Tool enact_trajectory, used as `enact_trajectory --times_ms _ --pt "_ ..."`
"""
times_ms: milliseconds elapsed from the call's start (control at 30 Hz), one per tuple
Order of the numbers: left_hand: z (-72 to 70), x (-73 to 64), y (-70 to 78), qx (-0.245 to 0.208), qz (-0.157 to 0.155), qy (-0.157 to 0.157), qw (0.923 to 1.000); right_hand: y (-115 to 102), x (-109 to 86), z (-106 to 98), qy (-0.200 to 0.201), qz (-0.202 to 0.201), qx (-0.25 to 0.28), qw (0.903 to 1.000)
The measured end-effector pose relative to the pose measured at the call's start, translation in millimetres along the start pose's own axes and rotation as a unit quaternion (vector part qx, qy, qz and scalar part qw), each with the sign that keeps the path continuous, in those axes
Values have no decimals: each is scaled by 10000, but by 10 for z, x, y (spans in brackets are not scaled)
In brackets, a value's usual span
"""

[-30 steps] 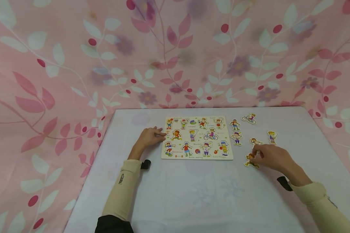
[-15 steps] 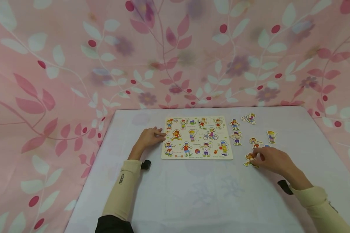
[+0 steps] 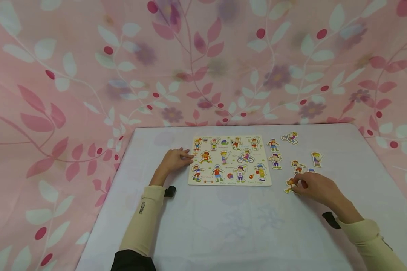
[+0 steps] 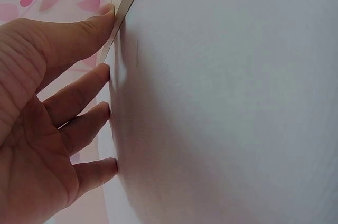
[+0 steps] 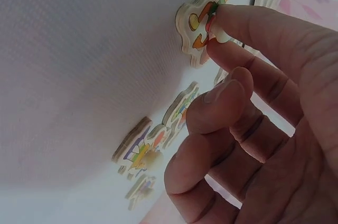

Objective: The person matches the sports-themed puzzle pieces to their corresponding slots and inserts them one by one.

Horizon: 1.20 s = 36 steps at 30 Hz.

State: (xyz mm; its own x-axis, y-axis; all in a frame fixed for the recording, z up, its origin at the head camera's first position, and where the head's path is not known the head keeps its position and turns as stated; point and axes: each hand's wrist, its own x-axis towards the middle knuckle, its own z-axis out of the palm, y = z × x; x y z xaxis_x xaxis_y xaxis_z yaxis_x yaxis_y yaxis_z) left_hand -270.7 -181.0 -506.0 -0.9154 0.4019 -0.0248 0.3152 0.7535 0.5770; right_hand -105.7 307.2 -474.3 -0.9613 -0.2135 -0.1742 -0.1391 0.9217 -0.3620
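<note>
A wooden puzzle board printed with children playing sports lies flat on the table. My left hand is at its left edge. In the left wrist view the thumb touches the board's edge, and the other visible fingers are spread with their tips at the white cloth. To the right of the board, my right hand pinches a runner-shaped puzzle piece between thumb and index finger. In the right wrist view that piece is partly covered by the fingertips, while the remaining fingers curl loosely.
Several loose pieces lie right of the board: a cyclist, a capped child, another child, a piece with a stick and one just above the right hand. A white cloth covers the table; a floral curtain hangs behind.
My right hand has shifted slightly nearer, its fingertips settling on the runner piece and uncovering more of the pieces above it. The left hand and the board have stayed put.
</note>
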Motion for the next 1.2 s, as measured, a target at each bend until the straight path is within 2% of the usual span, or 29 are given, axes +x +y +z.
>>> enact_trajectory --times_ms 200,567,833,1200 --pt "9 -3 0 -11 -112 -23 9999 -22 -9 -2 71 -49 -26 10000" --pt "15 1 5 -54 -84 -49 9999 -100 26 -75 312 -183 -53 9993" --pt "18 1 -8 -7 -69 -29 10000 -219 176 -108 366 -301 72 9988" --pt "-18 -2 5 -6 -53 -64 10000 -548 515 -162 524 -807 48 9953"
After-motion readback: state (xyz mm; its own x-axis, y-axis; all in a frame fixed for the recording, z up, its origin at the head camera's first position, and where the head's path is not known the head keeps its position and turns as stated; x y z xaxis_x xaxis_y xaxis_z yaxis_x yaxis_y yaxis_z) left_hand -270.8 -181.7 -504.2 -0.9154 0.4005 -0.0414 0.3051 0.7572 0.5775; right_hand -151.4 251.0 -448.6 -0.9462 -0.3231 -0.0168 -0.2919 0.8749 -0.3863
